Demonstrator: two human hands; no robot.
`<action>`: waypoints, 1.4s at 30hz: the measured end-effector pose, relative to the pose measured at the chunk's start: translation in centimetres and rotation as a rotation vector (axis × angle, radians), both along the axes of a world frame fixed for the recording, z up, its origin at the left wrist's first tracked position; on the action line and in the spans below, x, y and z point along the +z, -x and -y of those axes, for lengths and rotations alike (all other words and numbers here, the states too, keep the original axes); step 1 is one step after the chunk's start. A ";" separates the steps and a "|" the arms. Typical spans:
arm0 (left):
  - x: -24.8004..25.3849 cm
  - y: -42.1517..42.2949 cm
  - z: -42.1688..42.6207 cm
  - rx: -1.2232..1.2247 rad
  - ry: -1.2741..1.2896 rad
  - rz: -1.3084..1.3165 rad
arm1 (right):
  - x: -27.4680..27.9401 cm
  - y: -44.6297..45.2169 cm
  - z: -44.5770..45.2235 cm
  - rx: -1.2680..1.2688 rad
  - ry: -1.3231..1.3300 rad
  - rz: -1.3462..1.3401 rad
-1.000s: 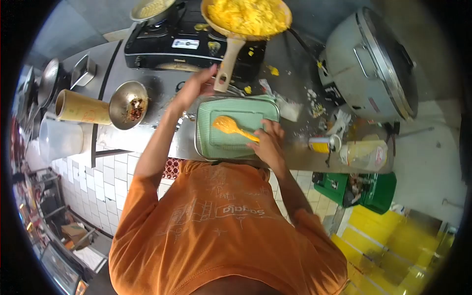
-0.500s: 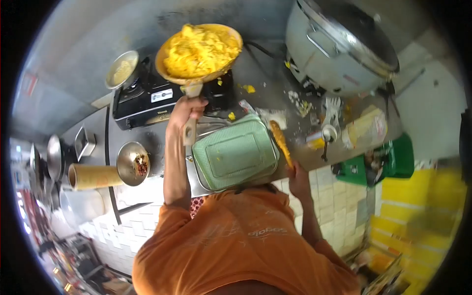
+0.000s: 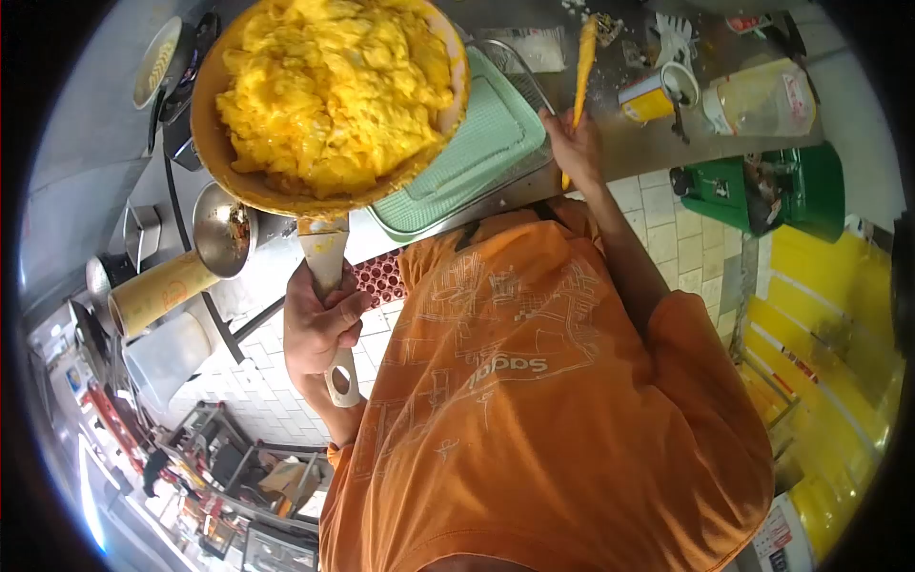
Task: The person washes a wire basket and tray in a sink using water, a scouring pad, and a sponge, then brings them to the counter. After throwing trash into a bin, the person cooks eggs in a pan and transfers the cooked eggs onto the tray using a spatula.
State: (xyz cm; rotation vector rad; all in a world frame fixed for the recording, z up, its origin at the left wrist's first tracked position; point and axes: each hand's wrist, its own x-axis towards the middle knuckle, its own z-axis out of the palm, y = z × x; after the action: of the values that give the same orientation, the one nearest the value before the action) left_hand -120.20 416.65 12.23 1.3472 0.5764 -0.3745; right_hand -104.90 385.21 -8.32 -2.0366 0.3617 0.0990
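Observation:
My left hand (image 3: 322,322) is wrapped round the pale handle of a frying pan (image 3: 212,143), which is held up close to the camera. Soft yellow scrambled egg (image 3: 334,95) is heaped in the pan. In my right hand (image 3: 575,151) a spatula coated in yellow (image 3: 585,67) points up and away from me. The fingers of that hand are also close to a metal rod or rim (image 3: 522,65); whether they touch it I cannot tell. A mint-green tray (image 3: 477,143) lies on the counter between my hands, partly covered by the pan.
A steel bowl with food scraps (image 3: 224,229) and a tan cylinder (image 3: 162,294) sit at left. Further back is a smaller pan (image 3: 157,62). To the right are a yellow can (image 3: 648,100), a plastic bag (image 3: 767,100) and a green crate (image 3: 720,195).
My left hand has brought the pan of egg off the stove, towards me and over the green tray's left part. My right hand still holds the spatula, now more upright. The view has shifted.

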 end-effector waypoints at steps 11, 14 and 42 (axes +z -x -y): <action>-6.5 1.0 -5.6 -0.352 -0.229 0.000 | -1.3 -3.0 0.0 -0.007 -0.137 0.217; -8.0 0.6 -6.1 -0.342 -0.346 0.048 | -1.6 -2.7 -1.0 0.075 0.032 0.224; -17.7 -2.7 -8.8 -0.342 -0.971 0.399 | 1.0 -3.8 -2.3 0.248 -0.055 0.321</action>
State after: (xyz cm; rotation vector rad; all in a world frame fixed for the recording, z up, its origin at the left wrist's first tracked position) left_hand -117.50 425.41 -5.49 2.4001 0.1647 -0.0685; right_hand -101.11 387.47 -7.32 -1.9937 -0.0941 -0.0654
